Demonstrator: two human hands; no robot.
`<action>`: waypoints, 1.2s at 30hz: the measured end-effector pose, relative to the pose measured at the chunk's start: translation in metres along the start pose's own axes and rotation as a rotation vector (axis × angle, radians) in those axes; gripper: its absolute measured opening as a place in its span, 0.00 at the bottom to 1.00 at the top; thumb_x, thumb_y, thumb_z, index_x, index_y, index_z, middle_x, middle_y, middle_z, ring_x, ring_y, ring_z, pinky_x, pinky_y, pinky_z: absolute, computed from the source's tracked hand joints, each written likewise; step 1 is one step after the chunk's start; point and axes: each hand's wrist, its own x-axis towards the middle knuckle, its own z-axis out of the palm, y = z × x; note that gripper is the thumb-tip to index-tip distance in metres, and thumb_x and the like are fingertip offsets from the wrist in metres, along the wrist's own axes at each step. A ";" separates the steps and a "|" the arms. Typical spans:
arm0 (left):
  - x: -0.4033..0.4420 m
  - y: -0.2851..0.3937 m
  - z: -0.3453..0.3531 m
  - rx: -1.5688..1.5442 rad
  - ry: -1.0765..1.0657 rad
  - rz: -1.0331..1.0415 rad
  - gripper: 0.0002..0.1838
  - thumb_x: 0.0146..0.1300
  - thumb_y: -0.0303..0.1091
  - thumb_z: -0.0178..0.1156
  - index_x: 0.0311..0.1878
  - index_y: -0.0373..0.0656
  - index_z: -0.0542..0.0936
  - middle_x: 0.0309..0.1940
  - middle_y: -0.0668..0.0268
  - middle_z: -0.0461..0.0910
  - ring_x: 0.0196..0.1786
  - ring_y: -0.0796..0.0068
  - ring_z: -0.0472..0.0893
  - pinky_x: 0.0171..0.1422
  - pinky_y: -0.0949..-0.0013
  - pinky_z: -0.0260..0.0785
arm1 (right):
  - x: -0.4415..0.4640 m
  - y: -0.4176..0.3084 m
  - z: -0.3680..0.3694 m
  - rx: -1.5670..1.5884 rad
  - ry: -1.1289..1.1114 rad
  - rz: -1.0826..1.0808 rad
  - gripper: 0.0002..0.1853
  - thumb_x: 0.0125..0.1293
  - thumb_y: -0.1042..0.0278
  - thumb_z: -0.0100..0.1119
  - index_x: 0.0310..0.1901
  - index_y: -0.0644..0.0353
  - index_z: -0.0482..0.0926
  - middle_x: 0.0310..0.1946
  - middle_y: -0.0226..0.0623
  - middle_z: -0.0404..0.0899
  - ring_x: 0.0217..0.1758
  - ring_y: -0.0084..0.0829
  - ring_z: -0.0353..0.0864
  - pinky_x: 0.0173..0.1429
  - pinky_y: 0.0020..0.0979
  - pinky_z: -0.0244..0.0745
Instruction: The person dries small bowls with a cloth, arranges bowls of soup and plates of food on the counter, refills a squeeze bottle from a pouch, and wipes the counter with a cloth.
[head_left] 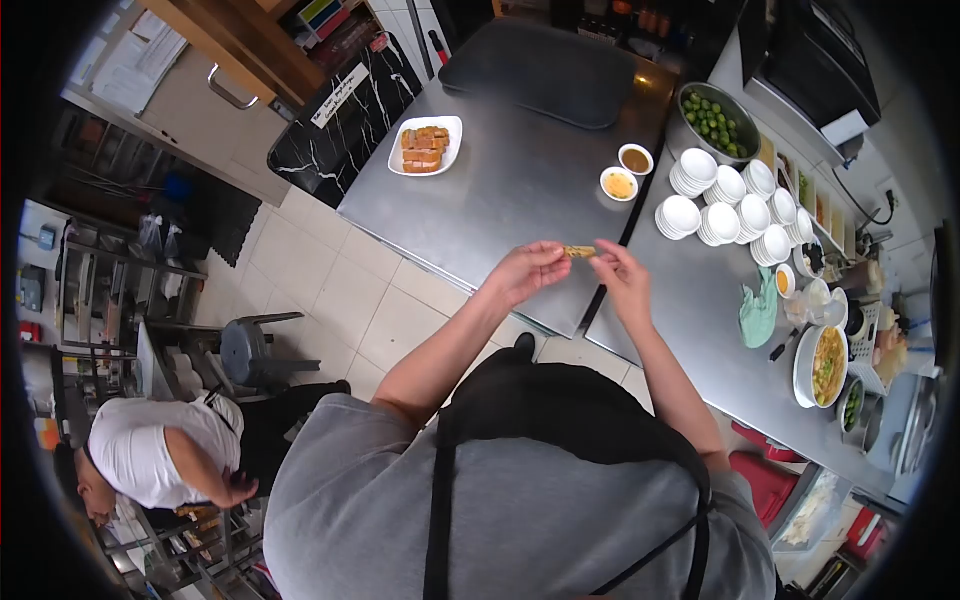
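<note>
Two bare hands, the left hand [530, 272] and the right hand [624, 280], come close together just above the centre of the frame, over the near edge of a steel table [520, 185]. The left thumb and fingers pinch one end of a small golden-brown piece [579, 252], which lies between the two hands. The right fingertips are at its other end, but whether they grip it cannot be told. Just beyond the hands, up and to the right, sit two small white cups near each other, one of brown sauce [636, 158] and one of yellow sauce [619, 184]. Left of upper centre, a white plate [456, 132] holds sliced browned food [424, 148]. At the top centre lies a large black tray [540, 70]. Right of centre, on a second steel surface [660, 310], stand stacks of small white dishes [720, 222], with a metal bowl [690, 136] of round green fruit [712, 116] above them and a pale green cloth [758, 312] below. Farther right is a white bowl [805, 368] of yellowish food [828, 365]. A grey shirt [560, 520] and black apron [560, 410] fill the bottom centre. At lower left, a person in a white top [160, 450] bends forward near a dark grey stool [245, 352].
</note>
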 end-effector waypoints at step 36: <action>0.008 0.040 -0.105 0.908 0.469 0.546 0.10 0.61 0.33 0.54 0.43 0.38 0.75 0.34 0.65 0.76 0.33 0.79 0.75 0.36 0.77 0.69 | 0.087 -0.008 -0.110 -0.268 0.419 0.111 0.17 0.59 0.58 0.55 0.40 0.65 0.77 0.29 0.32 0.78 0.30 0.20 0.75 0.38 0.23 0.70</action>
